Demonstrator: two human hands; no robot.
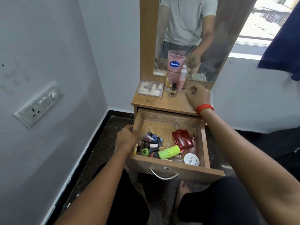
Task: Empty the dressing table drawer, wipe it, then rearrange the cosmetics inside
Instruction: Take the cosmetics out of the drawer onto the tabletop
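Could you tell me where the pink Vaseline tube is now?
In the head view the Vaseline tube stands on the dressing table top against the mirror, between a clear case on its left and a pink bottle on its right.

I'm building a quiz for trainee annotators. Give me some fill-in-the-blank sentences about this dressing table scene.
The drawer is pulled ___.
The left hand grips the drawer's ___ wall.
The Vaseline tube stands before the ___.
Missing: open; left; mirror.
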